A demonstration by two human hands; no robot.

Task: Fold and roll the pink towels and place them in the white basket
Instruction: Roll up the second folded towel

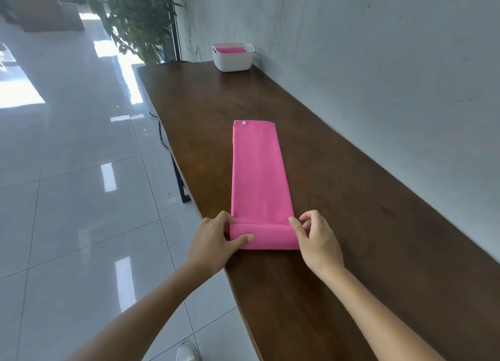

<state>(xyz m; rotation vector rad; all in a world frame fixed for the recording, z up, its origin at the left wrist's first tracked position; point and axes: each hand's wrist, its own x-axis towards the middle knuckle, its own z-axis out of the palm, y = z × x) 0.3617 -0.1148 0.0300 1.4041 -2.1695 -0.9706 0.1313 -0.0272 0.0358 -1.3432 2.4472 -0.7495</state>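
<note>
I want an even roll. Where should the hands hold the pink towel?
Probably both ends of the rolled near edge of the pink towel, left hand and right hand each from its side: the strip lies flat, rolled only there.

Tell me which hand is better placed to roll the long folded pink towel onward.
Left, probably. The left hand wraps the rolled near end of the long folded pink towel, thumb on top. The right hand only touches the roll's right edge, fingers curled beside it.
</note>
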